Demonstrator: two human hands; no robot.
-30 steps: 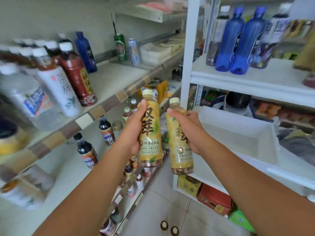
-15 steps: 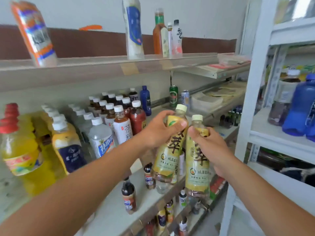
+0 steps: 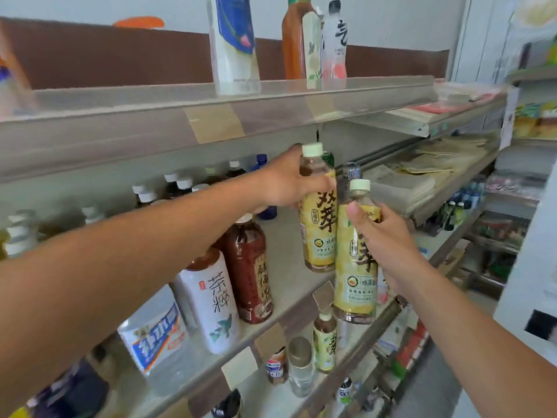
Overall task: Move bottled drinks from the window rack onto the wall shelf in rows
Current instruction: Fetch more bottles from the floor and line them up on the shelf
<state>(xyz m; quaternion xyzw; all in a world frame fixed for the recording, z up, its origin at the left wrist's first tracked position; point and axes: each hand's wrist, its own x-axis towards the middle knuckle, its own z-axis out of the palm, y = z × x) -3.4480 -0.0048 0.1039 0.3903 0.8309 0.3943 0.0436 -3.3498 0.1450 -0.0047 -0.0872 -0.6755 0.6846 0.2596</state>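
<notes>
1. The left hand (image 3: pixel 286 182) is closed around the shoulder of 1 yellow-labelled tea bottle (image 3: pixel 319 218), holding it upright in the air above the middle wall shelf (image 3: pixel 289 285), over its bare stretch.
2. The right hand (image 3: pixel 382 236) grips a second tea bottle of the same kind (image 3: pixel 357 285) around its upper body, thumb across the front; this bottle hangs just beside the first, a little lower and nearer the shelf's front edge, its base in front of the rail.
3. Neither bottle rests on the shelf yet, so I judge this pair is mid-delivery, not placed.
4. Already standing on the same shelf, to the left: a dark red-labelled bottle (image 3: pixel 250 267), a white-labelled tea bottle (image 3: pixel 211 300), a clear water bottle with a blue and white label (image 3: pixel 156 336), and more white-capped bottles (image 3: pixel 177 182) behind them in what look like rows running back to the wall.
5. The open shelf space to the right of the red-labelled bottle looks like the next slot in the row.
6. The window rack is hardly in view; only a white frame edge shows at the far right, so how many bottles remain there cannot be told.
7. What is left for this pair, as I judge it: lower both bottles onto the bare patch beside the red-labelled one, aligned front to back.
</notes>
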